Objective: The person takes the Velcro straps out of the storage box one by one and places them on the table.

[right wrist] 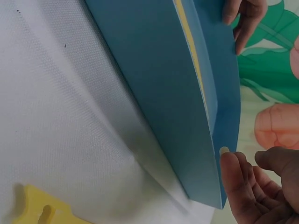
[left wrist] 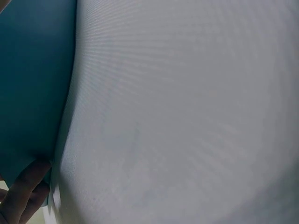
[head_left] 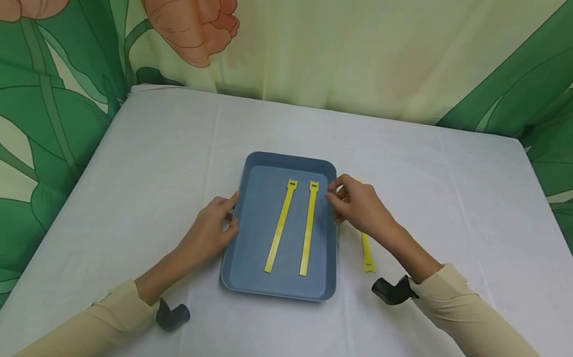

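From the head view, my left hand rests against the left rim of the blue tray, fingers loosely curled on its edge. My right hand sits at the tray's right rim near the far corner, fingers bent; whether they pinch anything I cannot tell. Two yellow straps lie side by side inside the tray. A third yellow strap lies on the white tablecloth just right of the tray, partly under my right hand. The right wrist view alone shows my fingertips touching the tray's rim. The left wrist view shows only tray wall, cloth and a fingertip.
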The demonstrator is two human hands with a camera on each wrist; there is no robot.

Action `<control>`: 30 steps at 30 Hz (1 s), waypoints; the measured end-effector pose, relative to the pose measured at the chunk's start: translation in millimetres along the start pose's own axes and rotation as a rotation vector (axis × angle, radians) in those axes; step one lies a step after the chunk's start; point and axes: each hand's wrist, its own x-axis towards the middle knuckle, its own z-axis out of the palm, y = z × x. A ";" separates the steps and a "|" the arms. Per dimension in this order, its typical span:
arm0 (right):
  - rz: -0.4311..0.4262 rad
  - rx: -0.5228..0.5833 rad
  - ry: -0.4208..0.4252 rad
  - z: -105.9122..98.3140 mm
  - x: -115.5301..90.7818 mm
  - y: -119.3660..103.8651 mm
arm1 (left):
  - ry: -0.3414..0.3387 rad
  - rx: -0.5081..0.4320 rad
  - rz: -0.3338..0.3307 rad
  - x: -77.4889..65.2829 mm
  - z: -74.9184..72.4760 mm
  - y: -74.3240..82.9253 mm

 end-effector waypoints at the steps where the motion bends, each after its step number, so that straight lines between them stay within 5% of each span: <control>1: -0.001 -0.004 0.000 0.2 -0.1 0.1 | -0.001 0.001 0.000 0.1 -0.1 0.0; 30: -0.123 -0.119 -0.014 20.4 8.2 -9.0 | 0.017 -0.006 0.016 -1.6 0.3 -2.7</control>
